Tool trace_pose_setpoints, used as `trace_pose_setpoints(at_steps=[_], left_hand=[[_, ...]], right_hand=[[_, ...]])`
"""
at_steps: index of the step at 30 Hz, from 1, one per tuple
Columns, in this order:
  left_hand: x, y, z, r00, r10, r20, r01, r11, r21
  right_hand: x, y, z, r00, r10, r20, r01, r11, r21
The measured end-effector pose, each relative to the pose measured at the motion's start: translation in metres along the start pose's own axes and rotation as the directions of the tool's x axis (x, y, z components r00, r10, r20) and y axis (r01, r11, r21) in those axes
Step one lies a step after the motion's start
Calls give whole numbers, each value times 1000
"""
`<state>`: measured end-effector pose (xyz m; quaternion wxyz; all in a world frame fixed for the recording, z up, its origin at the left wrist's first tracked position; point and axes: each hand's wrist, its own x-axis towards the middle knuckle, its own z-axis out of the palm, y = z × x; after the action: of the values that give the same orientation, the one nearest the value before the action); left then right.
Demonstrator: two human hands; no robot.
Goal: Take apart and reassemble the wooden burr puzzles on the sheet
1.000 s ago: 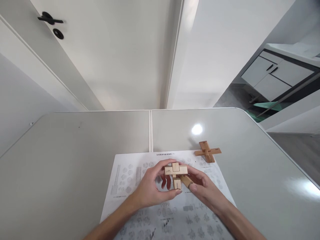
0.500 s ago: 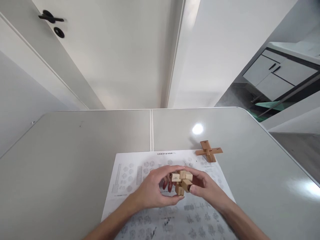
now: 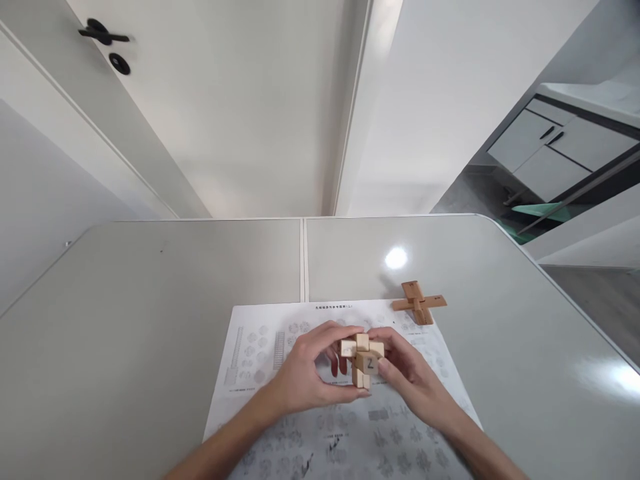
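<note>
A light wooden burr puzzle [image 3: 362, 359], made of interlocked blocks, is held up between my two hands over a printed sheet. On its left, my left hand [image 3: 313, 370] grips it with the index finger on top and the thumb under its bottom block. My right hand [image 3: 413, 373] holds the right side, its thumb against a block whose end is marked "2". The fingers behind the puzzle are partly hidden. Farther back to the right lies a brown wooden cross-shaped piece [image 3: 418, 303] on the sheet's upper right corner.
The white paper sheet [image 3: 260, 317] with printed puzzle diagrams lies under my hands on a grey table [image 3: 125, 333]. A white door [image 3: 240, 107] with a black handle stands beyond the table's far edge. White cabinets [image 3: 560, 143] are at the far right.
The protruding block of the puzzle has turned, so its end marked "2" now faces me. My right thumb has shifted slightly with it. The cross-shaped piece has stayed put.
</note>
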<state>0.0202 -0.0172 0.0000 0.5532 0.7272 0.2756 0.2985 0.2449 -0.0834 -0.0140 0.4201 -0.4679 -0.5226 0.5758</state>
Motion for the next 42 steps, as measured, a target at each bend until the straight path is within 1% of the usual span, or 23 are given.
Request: trace_pose_setpoints(at_steps=[2, 5, 7, 8, 10, 12, 14, 16, 18, 20, 22, 24, 26, 29, 32, 36, 42], left_hand=[[0, 0, -1, 999, -31, 9, 31, 999, -23], [0, 0, -1, 999, -27, 26, 28, 999, -41], [0, 0, 0, 1000, 3, 17, -2, 1000, -12], [0, 0, 1, 1000, 19, 11, -19, 1000, 6], [0, 2, 1, 999, 37, 6, -37, 999, 30], [1, 3, 1, 999, 35, 12, -36, 999, 35], [1, 4, 0, 1000, 18, 22, -19, 999, 36], [0, 5, -1, 1000, 3, 17, -3, 999, 34], [0, 5, 0, 1000, -21, -15, 22, 1000, 19], [0, 6, 0, 997, -53, -61, 53, 999, -7], [1, 6, 1, 993, -82, -90, 80, 997, -24], [0, 5, 2, 991, -92, -98, 90, 996, -23], [0, 3, 3, 991, -88, -102, 87, 996, -13], [-1, 0, 3, 992, -73, -102, 74, 997, 7], [-2, -1, 3, 993, -64, -94, 66, 998, 18], [-1, 1, 2, 994, -54, -94, 56, 998, 21], [1, 4, 1, 996, -54, -76, 57, 998, 36]], right_hand=[[-1, 0, -1, 999, -48, -2, 47, 989, -141], [0, -1, 0, 985, -175, 17, 171, 934, -312], [1, -2, 1, 973, -229, 20, 221, 910, -352], [2, -2, 1, 973, -229, 18, 220, 910, -351], [2, -2, 3, 983, -184, 14, 178, 927, -329], [2, -2, 4, 993, -115, 14, 114, 953, -282], [1, -1, 5, 999, -48, 18, 51, 979, -199], [2, -2, 6, 999, 26, 20, -25, 997, -67], [3, -4, 7, 993, 122, 7, -122, 986, 111], [6, -6, 6, 973, 232, -5, -219, 925, 310], [10, -8, 4, 942, 337, -7, -293, 829, 477], [13, -9, 0, 911, 412, -16, -324, 738, 593], [17, -8, -4, 890, 454, -45, -310, 675, 670], [19, -5, -8, 879, 466, -96, -259, 638, 725], [19, -2, -10, 876, 466, -125, -246, 653, 717], [18, -1, -11, 887, 446, -120, -240, 668, 704], [18, -4, -12, 878, 470, -85, -260, 620, 741]])
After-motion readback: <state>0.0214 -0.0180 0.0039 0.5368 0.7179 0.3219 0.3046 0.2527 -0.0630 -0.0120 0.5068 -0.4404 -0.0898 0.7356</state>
